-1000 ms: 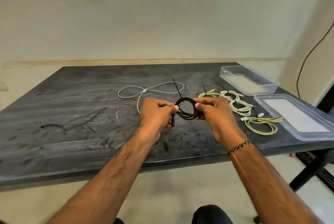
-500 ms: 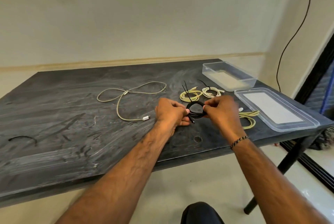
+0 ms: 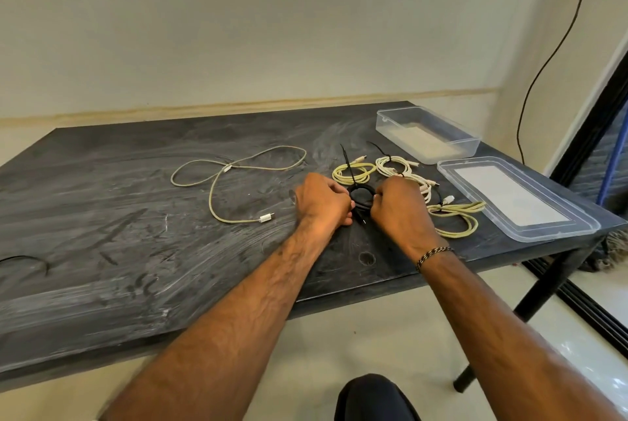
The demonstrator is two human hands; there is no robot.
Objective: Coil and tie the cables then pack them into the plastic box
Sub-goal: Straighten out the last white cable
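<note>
We see two bare forearms reaching over a dark tabletop (image 3: pixel 102 216). Over the last second the black cable coil (image 3: pixel 362 194) has come down from being held up in front of us to sitting low, at or just above the surface, between the two hands. The left hand (image 3: pixel 323 199) and right hand (image 3: pixel 399 206) have closed in on it from either side. Both hands' fingers are curled tight around the coil's edges, though the fingertips themselves are hidden from us. A thin black tie (image 3: pixel 346 162) sticks up just behind the coil. We judge the coil is being cinched, so the tying step is nearly done for this cable.

Just beyond lie three already coiled pale cables (image 3: pixel 353 172). One loose pale cable (image 3: pixel 238 169) sprawls uncoiled to the left. The clear plastic box (image 3: pixel 428 135) stands open at the far right, with its lid (image 3: pixel 516 196) near it.
</note>
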